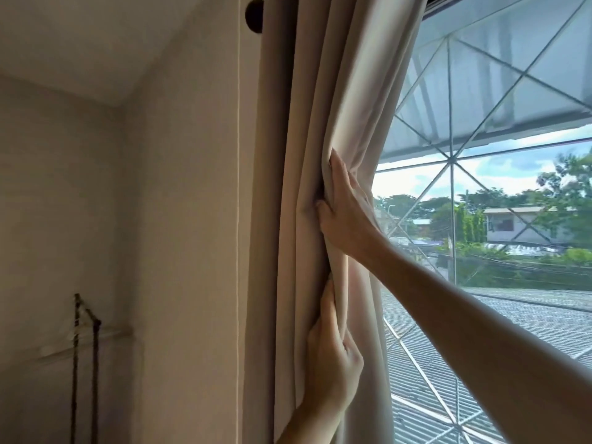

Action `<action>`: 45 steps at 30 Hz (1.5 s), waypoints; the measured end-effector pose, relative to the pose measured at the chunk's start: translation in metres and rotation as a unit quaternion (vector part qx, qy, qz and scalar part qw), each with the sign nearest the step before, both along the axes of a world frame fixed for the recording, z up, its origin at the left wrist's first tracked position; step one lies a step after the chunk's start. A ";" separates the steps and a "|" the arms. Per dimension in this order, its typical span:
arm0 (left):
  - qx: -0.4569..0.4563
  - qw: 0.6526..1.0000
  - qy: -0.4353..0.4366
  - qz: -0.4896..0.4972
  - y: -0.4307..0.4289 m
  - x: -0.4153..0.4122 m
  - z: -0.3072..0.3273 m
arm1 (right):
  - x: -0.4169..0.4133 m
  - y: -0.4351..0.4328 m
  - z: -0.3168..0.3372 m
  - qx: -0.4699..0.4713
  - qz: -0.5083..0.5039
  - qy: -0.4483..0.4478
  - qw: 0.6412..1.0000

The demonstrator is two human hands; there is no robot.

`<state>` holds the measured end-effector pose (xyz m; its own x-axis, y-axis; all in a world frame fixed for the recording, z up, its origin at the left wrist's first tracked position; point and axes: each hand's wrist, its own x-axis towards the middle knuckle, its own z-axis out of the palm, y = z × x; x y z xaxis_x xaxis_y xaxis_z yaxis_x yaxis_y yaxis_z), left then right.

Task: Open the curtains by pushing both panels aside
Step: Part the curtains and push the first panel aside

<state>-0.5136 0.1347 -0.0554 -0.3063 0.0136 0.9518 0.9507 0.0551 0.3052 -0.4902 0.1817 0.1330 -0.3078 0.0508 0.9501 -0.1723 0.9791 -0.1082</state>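
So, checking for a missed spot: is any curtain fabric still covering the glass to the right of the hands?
No. Right of both hands, the window shows bare; the curtain is bunched left.

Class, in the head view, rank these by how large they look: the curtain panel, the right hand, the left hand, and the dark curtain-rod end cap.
1. curtain panel
2-3. right hand and left hand: look alike, unranked
4. curtain-rod end cap

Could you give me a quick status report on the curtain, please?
Right hand flat, pressing curtain panel toward wall. Left hand in a closed grip on bunched folds below. Window largely uncovered here. Nothing in the way.
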 end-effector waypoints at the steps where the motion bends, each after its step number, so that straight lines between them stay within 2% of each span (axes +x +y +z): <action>1: 0.004 1.000 0.001 0.000 -0.002 -0.005 0.001 | -0.005 -0.003 0.000 0.000 0.000 -0.004 1.000; 19: 0.025 0.999 -0.021 -0.019 -0.037 -0.077 0.000 | -0.081 -0.041 -0.001 -0.011 0.051 -0.073 0.996; 30: 0.019 0.999 -0.035 -0.011 -0.049 -0.093 -0.001 | -0.088 -0.045 0.000 -0.026 0.053 -0.083 0.995; 39: 0.020 0.995 -0.033 -0.096 -0.045 -0.073 -0.010 | -0.057 -0.035 -0.012 -0.029 0.061 -0.107 0.992; 45: 0.031 0.983 -0.033 -0.180 -0.046 -0.042 -0.002 | -0.017 -0.020 -0.023 -0.074 0.048 -0.114 0.990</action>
